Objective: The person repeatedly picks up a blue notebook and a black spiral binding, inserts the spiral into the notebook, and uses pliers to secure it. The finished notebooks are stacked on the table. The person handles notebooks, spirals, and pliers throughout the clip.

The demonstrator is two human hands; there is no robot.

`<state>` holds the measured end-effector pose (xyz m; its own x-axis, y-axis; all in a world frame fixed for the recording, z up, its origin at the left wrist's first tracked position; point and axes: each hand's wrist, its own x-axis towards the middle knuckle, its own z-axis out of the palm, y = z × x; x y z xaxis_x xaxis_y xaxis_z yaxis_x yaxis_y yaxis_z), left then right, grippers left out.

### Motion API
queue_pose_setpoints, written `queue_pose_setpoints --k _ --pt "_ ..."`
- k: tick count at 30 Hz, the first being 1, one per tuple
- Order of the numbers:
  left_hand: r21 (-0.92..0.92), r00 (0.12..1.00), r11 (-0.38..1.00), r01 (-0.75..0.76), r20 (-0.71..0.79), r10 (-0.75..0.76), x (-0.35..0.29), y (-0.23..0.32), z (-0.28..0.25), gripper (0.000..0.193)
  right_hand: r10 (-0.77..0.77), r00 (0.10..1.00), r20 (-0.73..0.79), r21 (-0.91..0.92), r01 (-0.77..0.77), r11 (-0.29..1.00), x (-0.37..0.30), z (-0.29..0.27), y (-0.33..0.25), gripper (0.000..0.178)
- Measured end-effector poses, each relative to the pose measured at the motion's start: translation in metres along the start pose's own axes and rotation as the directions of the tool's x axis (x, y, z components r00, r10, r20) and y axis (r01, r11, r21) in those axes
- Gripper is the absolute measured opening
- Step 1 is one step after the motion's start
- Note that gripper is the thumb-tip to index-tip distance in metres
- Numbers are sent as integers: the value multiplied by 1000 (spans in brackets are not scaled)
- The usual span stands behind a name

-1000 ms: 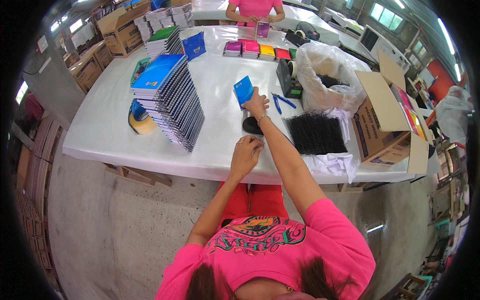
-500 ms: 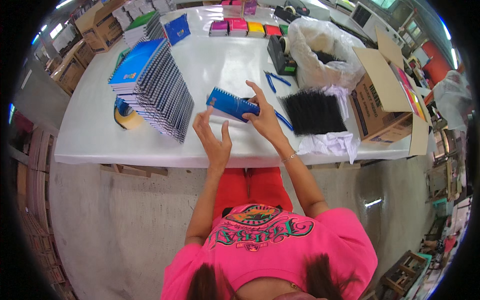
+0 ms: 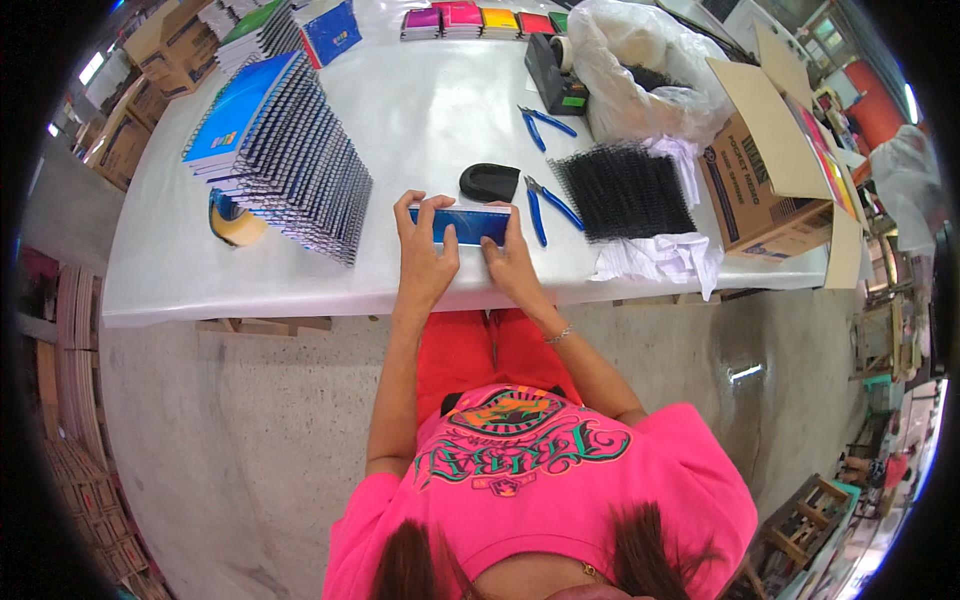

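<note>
A small blue notebook (image 3: pixel 468 229) is held between my two hands above the table's near edge. My left hand (image 3: pixel 427 262) grips its left end, the thumb on the blue cover and the fingers over the far edge. On its right end my right hand (image 3: pixel 513 268) is closed, thumb on the cover. Just beyond lies a black rounded object (image 3: pixel 489 183) whose kind I cannot make out. Beside it is a pair of blue-handled cutters (image 3: pixel 541 205). To the left stands a tall leaning stack of blue notebooks (image 3: pixel 285 160) with wire-like spines.
Black spiral coils (image 3: pixel 628 195) lie on white cloth at the right, next to an open cardboard box (image 3: pixel 765 190). Behind are more blue-handled cutters (image 3: pixel 543 125), a tape dispenser (image 3: pixel 556 80) and a plastic bag (image 3: pixel 640 60). Brown tape (image 3: pixel 236 222) sits beside the stack; colourful notebooks (image 3: pixel 460 20) line the back.
My left hand has closed on the notebook, which was in my right hand alone. The notebook has come nearer and turned level, uncovering the black object. The view has shifted slightly.
</note>
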<state>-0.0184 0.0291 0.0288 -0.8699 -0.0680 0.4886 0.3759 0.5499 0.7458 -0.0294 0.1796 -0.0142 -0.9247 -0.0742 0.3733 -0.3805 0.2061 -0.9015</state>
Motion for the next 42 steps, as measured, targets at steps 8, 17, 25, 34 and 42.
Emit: queue_pose_setpoints --k 8,17,25,34,42 --pt "272 1000 962 -21 -17 26 -10 4 16 24 -80 997 -23 -118 77 990 1 -8 4 52" --pt "257 998 965 -58 17 56 -7 -10 14 17 -165 816 -554 -738 -390 551 22 -200 16 38" --pt "192 996 980 -62 -52 73 -8 -8 23 24 -48 872 -488 -690 -352 632 23 -238 50 38" --pt "97 984 995 15 -180 3 -9 -4 37 34 97 833 -544 -483 -406 776 28 -239 39 23" --pt "100 980 995 9 -199 11 -12 1 38 35 -9 784 -620 -437 -336 834 29 -250 43 23"
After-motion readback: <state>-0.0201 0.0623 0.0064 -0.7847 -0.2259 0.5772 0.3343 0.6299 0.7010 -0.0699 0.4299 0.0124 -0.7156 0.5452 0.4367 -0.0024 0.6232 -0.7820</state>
